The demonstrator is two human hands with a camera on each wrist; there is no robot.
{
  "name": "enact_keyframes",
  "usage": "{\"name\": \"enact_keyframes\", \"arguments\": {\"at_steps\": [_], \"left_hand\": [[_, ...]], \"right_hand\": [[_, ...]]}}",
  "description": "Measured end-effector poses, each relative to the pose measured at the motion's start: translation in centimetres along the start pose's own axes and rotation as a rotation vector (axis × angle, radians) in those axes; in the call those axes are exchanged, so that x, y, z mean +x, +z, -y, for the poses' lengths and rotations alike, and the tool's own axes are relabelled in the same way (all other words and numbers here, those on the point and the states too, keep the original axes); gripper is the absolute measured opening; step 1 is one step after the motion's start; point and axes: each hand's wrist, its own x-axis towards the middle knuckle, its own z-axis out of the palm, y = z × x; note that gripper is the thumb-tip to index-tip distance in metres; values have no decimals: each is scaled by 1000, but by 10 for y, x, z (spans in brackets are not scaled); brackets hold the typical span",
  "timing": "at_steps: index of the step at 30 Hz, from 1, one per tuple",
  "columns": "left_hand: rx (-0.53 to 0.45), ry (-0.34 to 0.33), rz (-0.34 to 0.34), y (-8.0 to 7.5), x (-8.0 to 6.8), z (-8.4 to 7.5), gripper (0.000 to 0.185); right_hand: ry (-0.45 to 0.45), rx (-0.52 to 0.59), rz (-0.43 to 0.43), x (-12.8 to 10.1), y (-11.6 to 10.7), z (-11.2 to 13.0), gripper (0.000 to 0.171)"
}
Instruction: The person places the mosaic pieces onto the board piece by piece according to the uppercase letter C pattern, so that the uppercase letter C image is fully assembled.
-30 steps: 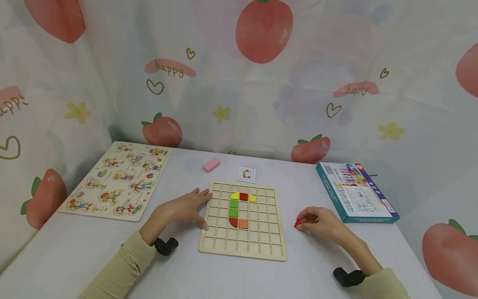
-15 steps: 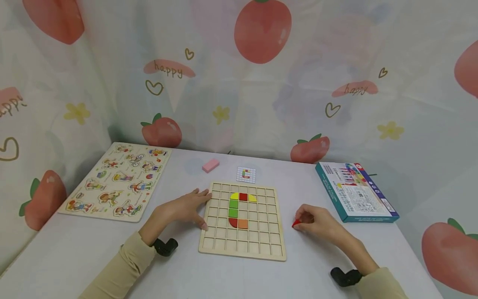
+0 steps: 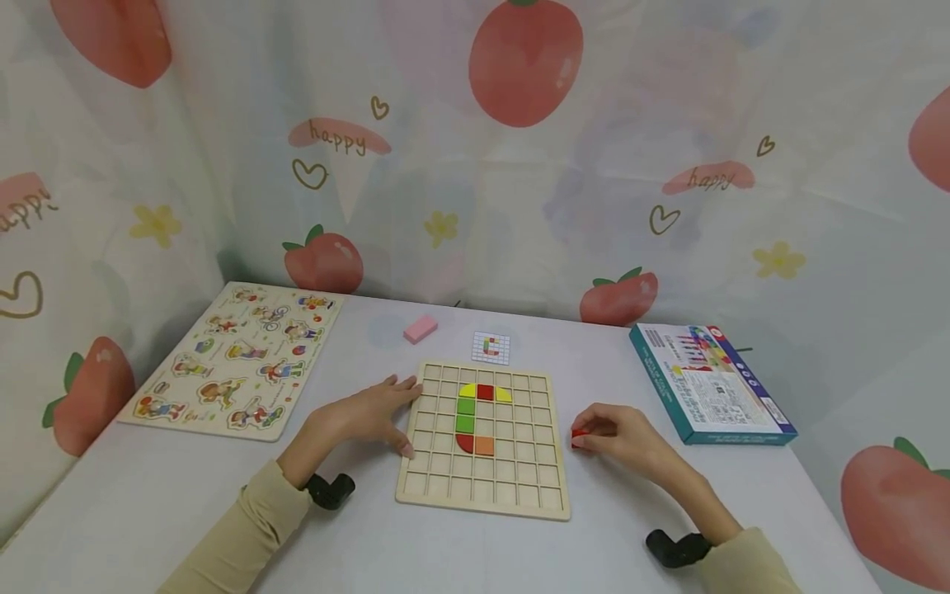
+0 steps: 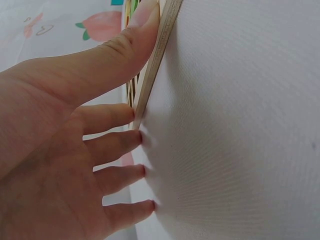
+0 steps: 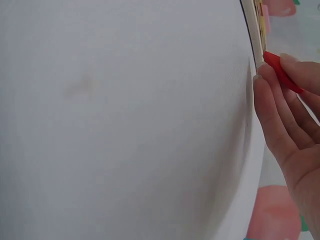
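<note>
Head view: the right hand, centre-right, pinches a red piece just beside the grid board; judging by this, placing comes next, needing a free cell.

Left wrist view: the left hand lies flat, steadying the board's edge.

Right wrist view: the piece sits between fingertips, upper right.

Red piece; tan grid board with yellow, red, green, orange tiles; white worktop; pink block.
</note>
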Motion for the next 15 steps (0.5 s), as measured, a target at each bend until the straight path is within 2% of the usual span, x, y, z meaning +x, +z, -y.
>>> {"name": "enact_keyframes", "arguments": {"at_steps": [15], "left_hand": [[-5, -6, -10, 1, -1, 2, 97]], "right_hand": [[-26, 21, 45, 14, 14, 22, 12]]}}
